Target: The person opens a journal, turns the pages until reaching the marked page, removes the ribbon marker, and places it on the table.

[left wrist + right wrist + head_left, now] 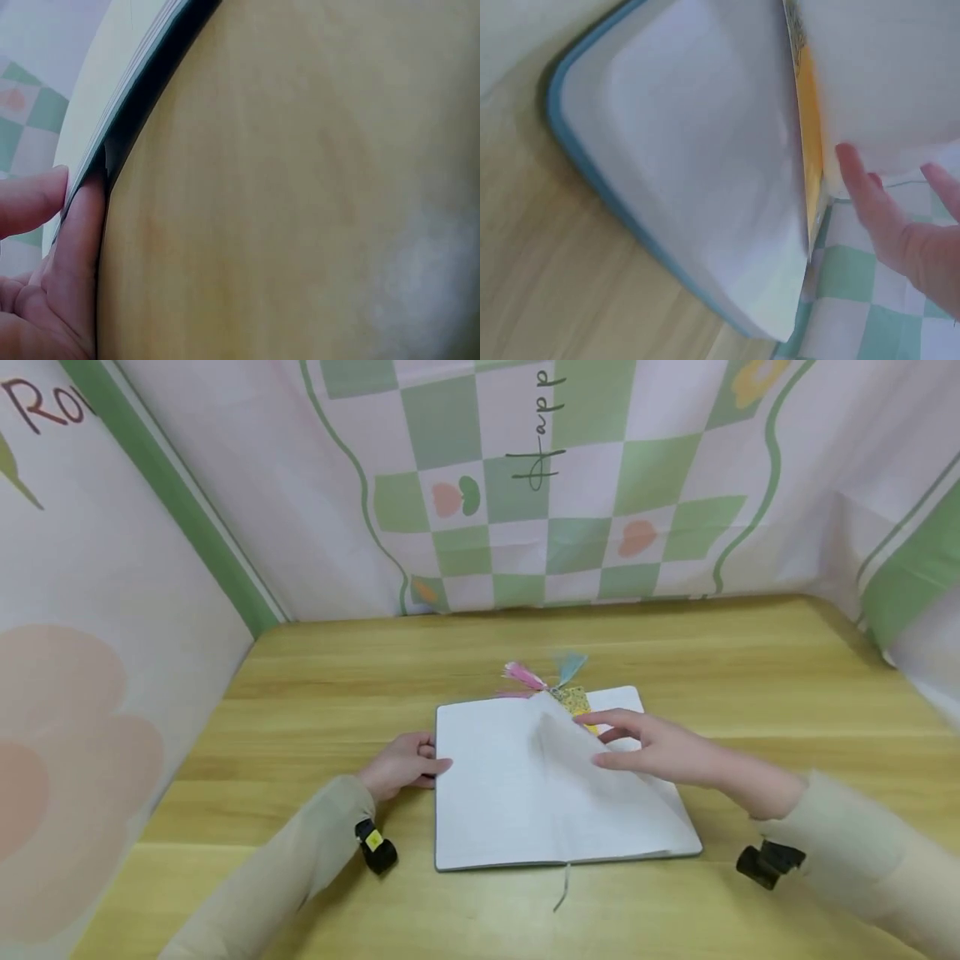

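Note:
An open notebook [495,785] with blank white pages and a dark blue-grey cover lies on the table. At its left edge my left hand [405,766] grips it, thumb on the page and fingers under the cover. One right-hand page [570,777] is lifted and curves toward the left. My right hand [652,747] is at that page with fingers apart; in the right wrist view a fingertip [845,154] touches or nearly touches it. Behind the page stands out a yellow patterned bookmark [574,700], partly hidden. A pink tassel [523,676] and a blue tassel [572,667] stick out past the top edge.
The wooden table [337,677] extends around the notebook on all sides. A grey ribbon [564,889] hangs from the notebook's lower edge. A checked green-and-white cloth [517,485] hangs behind the table, with another printed cloth [187,635] on the left.

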The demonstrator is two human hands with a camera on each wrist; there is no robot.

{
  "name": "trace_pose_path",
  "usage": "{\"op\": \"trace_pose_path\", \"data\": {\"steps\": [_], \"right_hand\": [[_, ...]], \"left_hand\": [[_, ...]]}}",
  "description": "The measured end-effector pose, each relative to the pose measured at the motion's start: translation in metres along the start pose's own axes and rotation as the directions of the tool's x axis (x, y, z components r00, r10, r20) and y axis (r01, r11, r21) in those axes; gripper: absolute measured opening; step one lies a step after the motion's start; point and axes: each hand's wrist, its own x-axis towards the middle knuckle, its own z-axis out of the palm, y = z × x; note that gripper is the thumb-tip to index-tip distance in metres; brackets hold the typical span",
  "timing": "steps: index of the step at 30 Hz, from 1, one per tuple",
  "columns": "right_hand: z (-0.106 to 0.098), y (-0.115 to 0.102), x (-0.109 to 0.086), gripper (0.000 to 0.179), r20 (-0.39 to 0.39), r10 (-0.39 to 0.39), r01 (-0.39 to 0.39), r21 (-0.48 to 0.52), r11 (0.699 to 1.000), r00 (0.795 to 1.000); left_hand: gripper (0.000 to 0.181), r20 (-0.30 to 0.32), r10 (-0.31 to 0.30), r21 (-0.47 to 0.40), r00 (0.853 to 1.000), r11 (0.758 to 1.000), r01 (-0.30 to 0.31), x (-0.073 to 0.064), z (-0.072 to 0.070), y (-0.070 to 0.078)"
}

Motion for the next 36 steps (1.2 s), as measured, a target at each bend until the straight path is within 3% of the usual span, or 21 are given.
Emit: {"op": "trace_pose_path", "data": {"steps": [4, 7, 11, 13, 15, 18, 21, 25, 30, 36], "right_hand": [[0.0, -0.005, -0.001, 0.062, 0.023, 0.059, -0.061, 0.146, 0.987, 0.998], [0.001, -0.01, -0.001, 0.065, 0.043, 0.071, -0.08, 0.283, 0.956, 0.997], [0.009, -0.014, 0.004, 0.064, 0.09, -0.038, -0.01, 0.478, 0.878, 0.995], [0.015, -0.016, 0.007, 0.063, 0.117, -0.11, 0.037, 0.498, 0.866, 0.987], [0.022, -0.018, 0.01, 0.061, 0.141, -0.151, 0.08, 0.415, 0.906, 0.978], [0.035, -0.022, 0.013, 0.056, 0.171, -0.16, 0.125, 0.2, 0.972, 0.972], [0.047, -0.027, 0.015, 0.052, 0.211, -0.124, 0.129, -0.009, 0.992, 0.969], [0.06, -0.034, 0.019, 0.054, 0.275, -0.074, 0.128, -0.186, 0.974, 0.959], [0.068, -0.037, 0.022, 0.057, 0.314, -0.071, 0.18, -0.334, 0.925, 0.947], [0.072, -0.037, 0.025, 0.057, 0.33, -0.087, 0.235, -0.439, 0.867, 0.94]], "left_hand": [[0.015, 0.009, 0.001, -0.002, 1.0, 1.0, -0.001, 0.0, 0.0, 0.001], [0.015, 0.022, 0.004, -0.002, 1.0, 1.0, -0.004, -0.002, 0.0, 0.001], [0.015, 0.034, 0.014, 0.005, 0.999, 1.0, -0.014, -0.001, 0.0, 0.0], [0.015, 0.034, 0.01, 0.0, 0.999, 1.0, -0.01, 0.0, 0.0, -0.001], [0.015, 0.034, 0.006, -0.01, 0.999, 1.0, -0.005, 0.002, 0.0, -0.002], [0.014, 0.05, 0.009, -0.041, 0.999, 0.999, -0.007, 0.004, -0.001, -0.004], [0.013, 0.073, 0.023, -0.066, 0.997, 0.998, -0.018, 0.005, -0.002, -0.005], [0.018, 0.096, 0.024, -0.083, 0.995, 0.996, -0.016, 0.006, -0.004, -0.007], [0.033, 0.112, 0.008, -0.131, 0.994, 0.991, 0.007, 0.005, -0.007, -0.008], [0.061, 0.169, 0.087, -0.204, 0.982, 0.978, -0.051, 0.0, -0.011, -0.006]]}}
